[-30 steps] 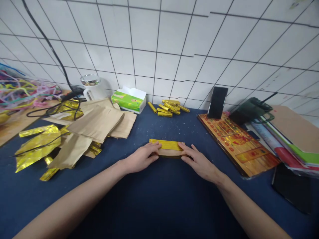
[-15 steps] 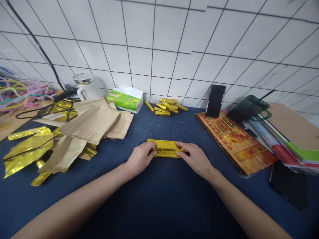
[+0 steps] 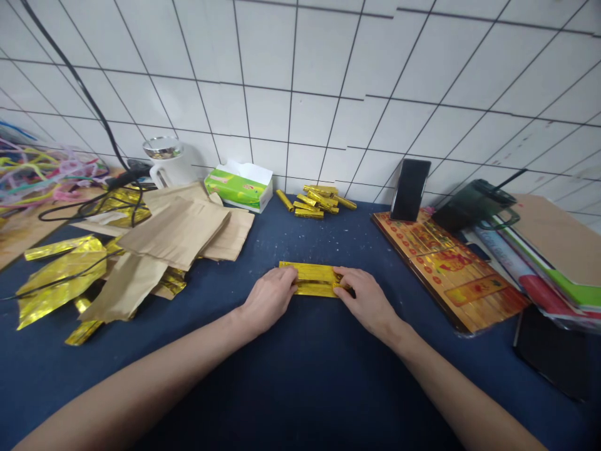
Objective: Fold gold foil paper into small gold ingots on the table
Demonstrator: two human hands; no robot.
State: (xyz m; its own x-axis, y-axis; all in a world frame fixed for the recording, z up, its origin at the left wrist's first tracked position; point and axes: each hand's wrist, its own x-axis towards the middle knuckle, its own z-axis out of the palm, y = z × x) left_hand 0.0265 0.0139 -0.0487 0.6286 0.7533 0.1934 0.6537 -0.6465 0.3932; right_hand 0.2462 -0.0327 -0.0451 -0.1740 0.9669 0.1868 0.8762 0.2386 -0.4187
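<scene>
A sheet of shiny gold foil paper (image 3: 315, 282), folded along its length, lies on the dark blue tabletop (image 3: 300, 363) in front of me. Its left end is pinched by my left hand (image 3: 272, 297), fingers bent down over the folded edge. At the other end my right hand (image 3: 364, 297) grips the paper between thumb and curled fingers. A dark slit runs lengthwise along the middle of the fold. Beyond my hands, against the tiled wall, sits a small pile of rolled gold foil pieces (image 3: 320, 200).
Brown paper sheets (image 3: 173, 232) and loose gold foil (image 3: 61, 279) cover the left side, with a black cable across them. A white mug (image 3: 171, 166) and green tissue pack (image 3: 240, 186) stand behind. At right are a phone (image 3: 410, 190), an orange printed pack (image 3: 451, 269) and a dark jug (image 3: 474, 205).
Both hands keep hold of the gold foil paper, with the left fingers slightly more closed over its end. The whole view has shifted a little, so things sit slightly further right.
</scene>
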